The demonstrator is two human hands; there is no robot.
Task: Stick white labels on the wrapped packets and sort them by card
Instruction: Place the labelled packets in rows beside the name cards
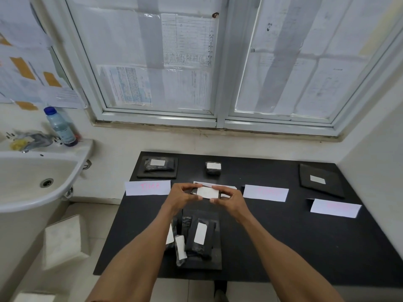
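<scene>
Packet (193, 191), pinched at both ends by left hand (185, 194) and right hand (231, 198): smooth label (207, 192) flat from centre outward (no creases) before sorting.

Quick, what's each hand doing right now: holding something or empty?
Left hand: closed, pinching the left end of the labelled packet.
Right hand: closed, pinching the right end of the same packet.

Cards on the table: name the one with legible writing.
The leftmost card, at the table's left edge; its pink letters show clearly, the others' cannot be read.
</scene>
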